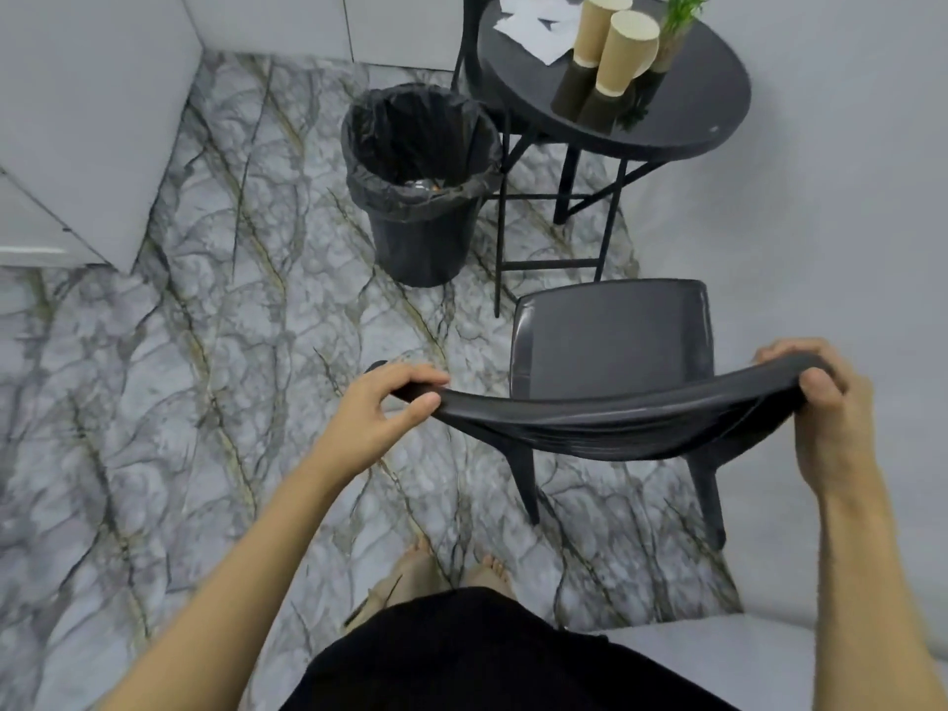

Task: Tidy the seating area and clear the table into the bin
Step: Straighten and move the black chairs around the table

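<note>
We hold the dark chair point(610, 351) by the top of its curved back, our left hand point(382, 410) in a closed grip on one end and our right hand point(821, 402) closed on the other. It looks hard and not too heavy (plastic, we think), so two hands should move it fine. Past it stands the bin point(418, 197). Farthest off, paper cups point(613, 41) and tissues point(533, 23), light and easy to squash, sit on the round worktop point(708, 94).

glossy plastic chair point(610, 341), veined marble floor point(215, 382)
</note>
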Action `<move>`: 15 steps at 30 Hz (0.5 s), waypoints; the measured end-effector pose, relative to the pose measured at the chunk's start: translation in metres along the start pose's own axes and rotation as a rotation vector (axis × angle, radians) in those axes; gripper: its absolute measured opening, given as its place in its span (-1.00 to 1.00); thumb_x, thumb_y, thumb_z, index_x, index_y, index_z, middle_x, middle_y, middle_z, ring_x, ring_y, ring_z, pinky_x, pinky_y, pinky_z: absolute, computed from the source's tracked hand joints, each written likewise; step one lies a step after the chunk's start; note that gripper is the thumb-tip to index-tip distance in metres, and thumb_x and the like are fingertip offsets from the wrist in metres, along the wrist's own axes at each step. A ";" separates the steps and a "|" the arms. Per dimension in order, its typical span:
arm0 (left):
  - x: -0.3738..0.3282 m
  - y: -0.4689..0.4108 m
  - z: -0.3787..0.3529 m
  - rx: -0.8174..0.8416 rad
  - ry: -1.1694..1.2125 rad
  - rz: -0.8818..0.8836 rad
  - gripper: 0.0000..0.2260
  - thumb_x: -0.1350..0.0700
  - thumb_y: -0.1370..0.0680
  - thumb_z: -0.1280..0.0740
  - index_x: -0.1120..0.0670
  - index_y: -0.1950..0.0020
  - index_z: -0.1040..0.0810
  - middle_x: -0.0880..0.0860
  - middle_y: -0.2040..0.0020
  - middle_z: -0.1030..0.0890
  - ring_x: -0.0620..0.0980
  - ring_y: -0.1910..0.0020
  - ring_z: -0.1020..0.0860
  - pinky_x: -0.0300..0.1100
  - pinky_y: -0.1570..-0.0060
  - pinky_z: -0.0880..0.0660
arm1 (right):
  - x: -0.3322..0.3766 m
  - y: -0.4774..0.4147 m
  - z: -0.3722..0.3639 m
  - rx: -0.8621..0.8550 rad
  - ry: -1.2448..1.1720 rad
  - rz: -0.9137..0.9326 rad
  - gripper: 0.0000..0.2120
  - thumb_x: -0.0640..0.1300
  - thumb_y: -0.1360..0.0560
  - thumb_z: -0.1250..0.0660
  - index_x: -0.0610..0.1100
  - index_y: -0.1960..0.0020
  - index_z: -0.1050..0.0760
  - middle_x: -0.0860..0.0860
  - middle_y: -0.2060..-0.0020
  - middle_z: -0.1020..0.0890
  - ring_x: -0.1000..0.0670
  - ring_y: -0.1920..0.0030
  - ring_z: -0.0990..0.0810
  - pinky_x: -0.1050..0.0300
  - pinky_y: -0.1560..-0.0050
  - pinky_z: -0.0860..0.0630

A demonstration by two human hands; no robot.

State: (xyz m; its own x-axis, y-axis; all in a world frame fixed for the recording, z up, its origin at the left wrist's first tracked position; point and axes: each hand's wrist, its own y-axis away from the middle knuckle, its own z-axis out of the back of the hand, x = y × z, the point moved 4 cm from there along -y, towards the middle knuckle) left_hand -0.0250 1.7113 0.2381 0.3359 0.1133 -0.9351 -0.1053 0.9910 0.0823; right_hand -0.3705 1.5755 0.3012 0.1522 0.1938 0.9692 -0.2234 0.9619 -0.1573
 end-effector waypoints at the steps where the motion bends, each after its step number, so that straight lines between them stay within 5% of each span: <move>1: 0.007 -0.002 0.000 -0.007 0.012 0.006 -0.74 -0.17 -0.41 -0.23 -0.16 -0.03 -0.56 -0.22 -0.08 -0.59 -0.36 -0.15 -0.47 -0.59 -0.11 -0.31 | -0.001 -0.001 0.004 -0.004 -0.005 -0.005 -0.83 0.07 -0.31 -0.19 0.13 0.23 -0.56 0.23 0.28 -0.62 0.14 0.19 -0.52 0.26 0.09 -0.39; 5: 0.034 -0.012 0.001 -0.070 0.104 0.060 -0.73 -0.19 -0.40 -0.25 -0.19 -0.05 -0.54 -0.46 -0.07 -0.53 -0.41 -0.28 -0.36 -0.56 -0.22 -0.25 | -0.001 -0.001 0.016 0.001 -0.040 -0.026 -0.82 0.03 -0.31 -0.18 0.10 0.21 -0.54 0.20 0.28 -0.63 0.11 0.18 -0.55 0.26 0.09 -0.44; 9: 0.055 -0.021 -0.004 -0.143 0.202 0.093 -0.66 -0.21 -0.41 -0.27 -0.12 -0.11 -0.53 -0.20 -0.20 -0.53 -0.09 -0.35 -0.39 -0.16 -0.34 -0.31 | 0.001 -0.002 0.024 -0.016 -0.077 -0.053 -0.80 0.03 -0.30 -0.15 0.10 0.24 -0.55 0.20 0.32 -0.62 0.11 0.20 -0.55 0.27 0.12 -0.44; 11: 0.057 -0.023 -0.015 -0.152 0.307 0.112 -0.51 -0.33 -0.35 -0.30 -0.06 -0.13 -0.49 -0.01 -0.20 -0.53 -0.02 -0.28 -0.45 -0.21 -0.23 -0.43 | 0.001 -0.003 0.026 0.003 -0.061 -0.040 -0.79 0.04 -0.31 -0.15 0.09 0.25 -0.56 0.19 0.32 -0.62 0.09 0.20 -0.55 0.24 0.11 -0.44; 15: 0.060 -0.027 -0.036 -0.288 0.521 0.115 -0.45 -0.38 -0.26 -0.37 -0.02 -0.05 -0.47 0.01 -0.10 -0.55 0.09 -0.19 -0.48 -0.14 -0.19 -0.46 | -0.002 -0.008 0.029 -0.029 -0.035 -0.021 -0.80 0.04 -0.26 -0.16 0.07 0.31 -0.55 0.16 0.39 -0.61 0.06 0.28 -0.52 0.21 0.22 -0.41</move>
State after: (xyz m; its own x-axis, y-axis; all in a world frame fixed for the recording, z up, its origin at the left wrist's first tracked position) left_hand -0.0354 1.6887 0.1679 -0.1875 0.0971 -0.9774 -0.3868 0.9074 0.1644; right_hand -0.3968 1.5621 0.3056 0.1230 0.1675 0.9782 -0.1920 0.9711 -0.1421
